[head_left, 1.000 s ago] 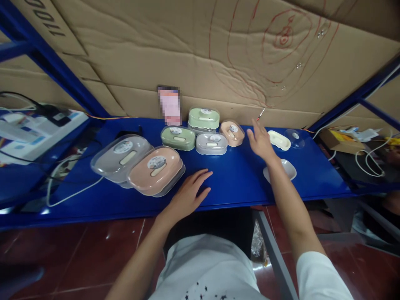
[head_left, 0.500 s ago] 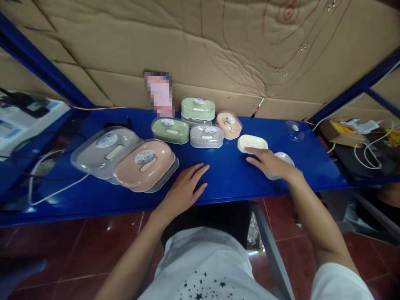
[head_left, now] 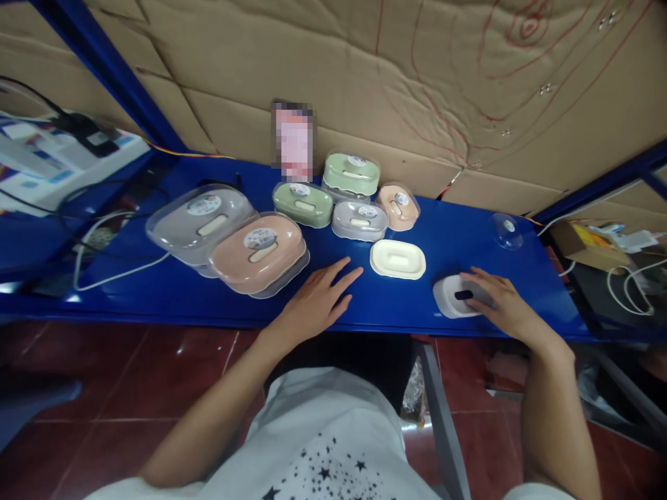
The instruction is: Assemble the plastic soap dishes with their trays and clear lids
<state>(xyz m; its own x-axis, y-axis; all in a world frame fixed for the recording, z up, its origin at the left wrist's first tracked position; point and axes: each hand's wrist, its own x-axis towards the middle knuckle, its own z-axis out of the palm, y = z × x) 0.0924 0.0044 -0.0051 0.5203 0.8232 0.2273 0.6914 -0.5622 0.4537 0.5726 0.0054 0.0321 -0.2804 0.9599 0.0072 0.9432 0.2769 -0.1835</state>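
My left hand (head_left: 324, 297) lies on the blue table with its fingers spread, holding nothing. It is just left of a cream oval dish (head_left: 397, 260). Farther right, my right hand (head_left: 497, 300) has its thumb and fingers around the right side of a pale grey oval lid (head_left: 452, 300) with a dark slot. The lid rests on the table near the front edge. Behind the cream dish are a small lidded grey box (head_left: 358, 226) and an orange one (head_left: 397, 212).
Two green lidded boxes (head_left: 303, 207) (head_left: 353, 173) stand at the back. Large grey (head_left: 201, 226) and pink (head_left: 258, 257) lidded containers overlap at left. A clear cover (head_left: 506, 232) lies at the back right. Cables (head_left: 122, 269) trail at left, and a cardboard wall (head_left: 354, 90) rises behind.
My right hand has left the cream dish and moved right to the pale grey lid, gripping it. The dish now sits closer to my left hand. The camera view has shifted.
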